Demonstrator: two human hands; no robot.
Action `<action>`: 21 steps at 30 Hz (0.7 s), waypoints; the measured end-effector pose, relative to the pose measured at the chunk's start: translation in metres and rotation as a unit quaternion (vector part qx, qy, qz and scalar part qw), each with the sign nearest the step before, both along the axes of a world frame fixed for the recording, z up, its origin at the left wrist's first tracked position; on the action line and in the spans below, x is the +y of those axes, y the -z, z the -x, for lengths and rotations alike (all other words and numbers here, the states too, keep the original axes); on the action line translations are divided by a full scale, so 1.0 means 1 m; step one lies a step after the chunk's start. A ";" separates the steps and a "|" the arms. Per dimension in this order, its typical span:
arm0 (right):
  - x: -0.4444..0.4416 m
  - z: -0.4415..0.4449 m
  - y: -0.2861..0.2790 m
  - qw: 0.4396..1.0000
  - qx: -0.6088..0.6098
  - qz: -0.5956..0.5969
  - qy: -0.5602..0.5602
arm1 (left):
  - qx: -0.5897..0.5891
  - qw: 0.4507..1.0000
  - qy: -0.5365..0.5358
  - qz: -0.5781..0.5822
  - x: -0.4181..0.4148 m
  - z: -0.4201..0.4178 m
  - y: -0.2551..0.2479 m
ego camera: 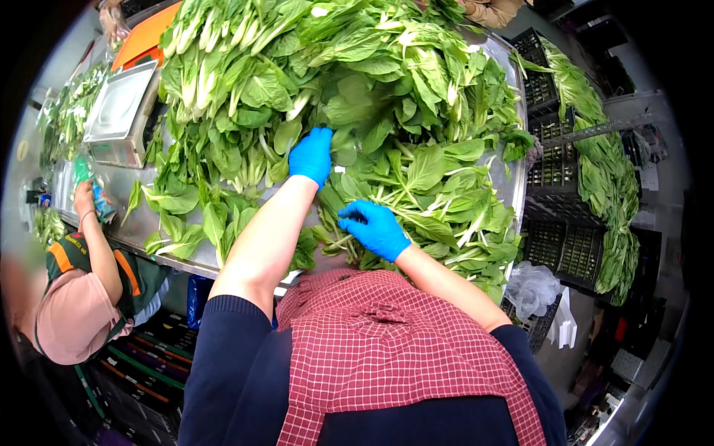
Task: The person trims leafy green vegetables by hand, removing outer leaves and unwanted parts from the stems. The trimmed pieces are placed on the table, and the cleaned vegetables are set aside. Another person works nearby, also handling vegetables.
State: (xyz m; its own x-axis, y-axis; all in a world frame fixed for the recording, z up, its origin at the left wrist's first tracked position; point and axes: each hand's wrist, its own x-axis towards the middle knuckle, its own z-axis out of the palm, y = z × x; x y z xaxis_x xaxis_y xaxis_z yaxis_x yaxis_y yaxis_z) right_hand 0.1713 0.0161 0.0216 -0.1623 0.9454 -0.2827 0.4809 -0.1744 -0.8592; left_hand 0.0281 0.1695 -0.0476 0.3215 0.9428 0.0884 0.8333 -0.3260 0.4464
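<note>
Loose leafy greens with pale stems, resembling choy sum [427, 170], cover the metal table [209, 257] before me. My left hand [311, 158], in a blue glove, reaches into the middle of the heap with its fingers closed around a leafy green [348, 111]. That green's leaves are motion-blurred beyond the fingers, and its stem is hidden. Nearer my body, my right hand [376, 229], also gloved in blue, hovers over stems at the table's near side. Its thumb and fingers are curved and apart, with nothing visibly held between them.
A weighing scale [120, 114] stands at the left, beside an orange crate [146, 34]. A co-worker [83, 295] at the left handles a green-printed plastic bag [83, 170]. Black crates [549, 150] topped with greens line the right side, near a clear plastic bag [532, 290].
</note>
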 end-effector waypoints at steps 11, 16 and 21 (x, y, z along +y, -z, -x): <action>-0.010 -0.014 -0.009 0.928 0.292 0.130 0.193 | -0.662 0.556 -0.194 0.464 -0.089 0.016 -0.051; -0.002 -0.004 -0.014 0.911 0.314 0.162 0.213 | -0.730 0.482 -0.199 0.441 -0.128 0.012 -0.056; -0.019 -0.004 0.001 0.964 0.184 -0.027 0.192 | -0.743 0.515 -0.150 0.401 -0.145 0.007 -0.071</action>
